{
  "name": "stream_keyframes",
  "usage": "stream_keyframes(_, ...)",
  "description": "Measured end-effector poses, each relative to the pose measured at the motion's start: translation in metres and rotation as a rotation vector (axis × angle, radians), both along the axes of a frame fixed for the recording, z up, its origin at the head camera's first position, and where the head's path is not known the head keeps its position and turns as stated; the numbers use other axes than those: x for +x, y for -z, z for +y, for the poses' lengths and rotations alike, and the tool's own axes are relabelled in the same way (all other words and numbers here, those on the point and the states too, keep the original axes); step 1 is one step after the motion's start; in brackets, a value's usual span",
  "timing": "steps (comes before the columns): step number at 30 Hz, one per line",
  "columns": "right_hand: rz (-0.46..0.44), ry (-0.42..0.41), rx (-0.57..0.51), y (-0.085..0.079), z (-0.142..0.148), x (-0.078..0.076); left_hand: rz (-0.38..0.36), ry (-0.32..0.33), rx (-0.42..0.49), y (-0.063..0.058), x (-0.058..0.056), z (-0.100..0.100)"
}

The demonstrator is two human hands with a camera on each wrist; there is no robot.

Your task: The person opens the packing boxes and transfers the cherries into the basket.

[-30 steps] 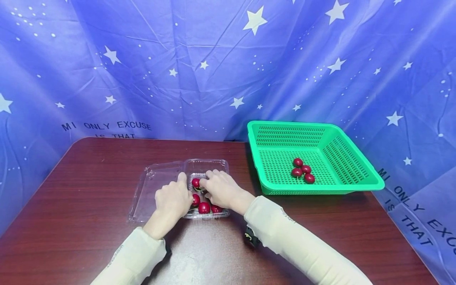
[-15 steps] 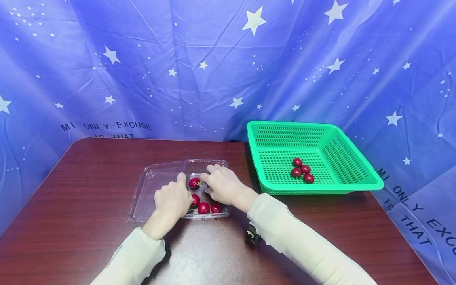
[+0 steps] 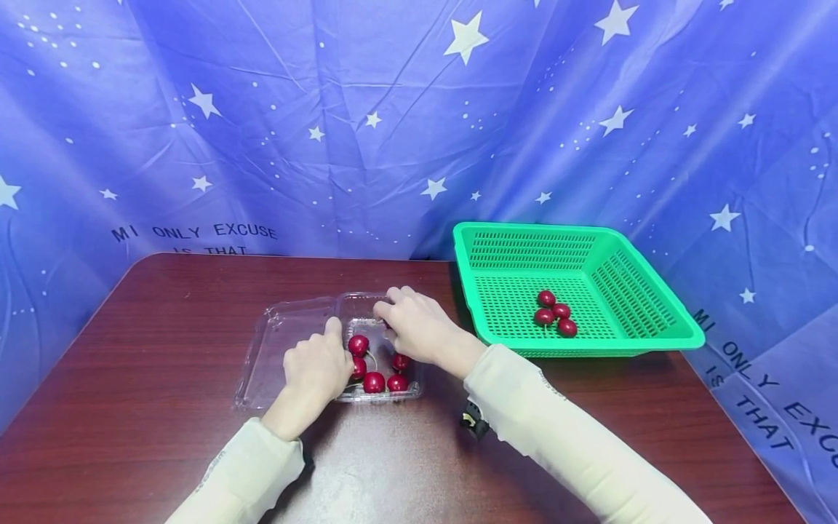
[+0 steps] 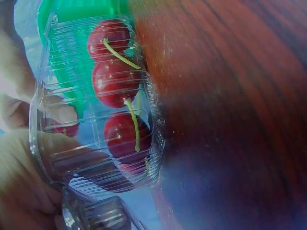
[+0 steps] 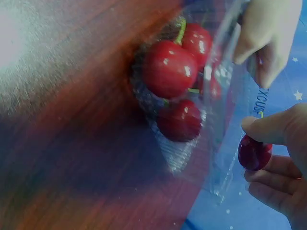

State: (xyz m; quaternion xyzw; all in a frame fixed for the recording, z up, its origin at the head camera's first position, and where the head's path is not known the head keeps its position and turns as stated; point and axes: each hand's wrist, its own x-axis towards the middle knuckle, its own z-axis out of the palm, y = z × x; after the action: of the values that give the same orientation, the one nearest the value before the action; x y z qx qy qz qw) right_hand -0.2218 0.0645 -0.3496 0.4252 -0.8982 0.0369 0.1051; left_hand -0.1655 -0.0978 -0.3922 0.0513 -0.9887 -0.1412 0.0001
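Observation:
A clear plastic clamshell box (image 3: 386, 397) lies on the table with its lid (image 3: 281, 356) folded out to the left. Several red cherries (image 3: 374, 382) with green stems sit inside, seen through the wall as cherries (image 4: 116, 82) in the left wrist view. My left hand (image 3: 318, 367) grips the box at the side where lid and base meet, thumb pointing up. Over the box's right side, my right hand (image 3: 419, 324) pinches one cherry (image 5: 255, 152) between thumb and fingers. In the head view that cherry is mostly hidden by the hand.
To the right stands a green plastic basket (image 3: 628, 343) with slotted walls, holding several cherries (image 3: 561, 311) on its floor. The brown wooden table (image 3: 164, 327) ends at a blue star-patterned cloth (image 3: 393, 160) hanging behind and at the sides.
My right hand has moved up and right from the box's middle, uncovering a cherry at the right side. The far-left cherry has shifted slightly nearer. My left hand has stayed put.

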Motion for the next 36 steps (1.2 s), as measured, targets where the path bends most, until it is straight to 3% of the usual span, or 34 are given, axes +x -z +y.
stream_keyframes(24,0.004,0.074,0.029,-0.027,0.018,-0.014,0.019,-0.002,0.004,0.000,0.000,0.001)
stream_keyframes(36,-0.021,0.112,-0.024,-0.046,0.041,-0.023,0.012,0.004,0.000,0.001,0.001,0.001)
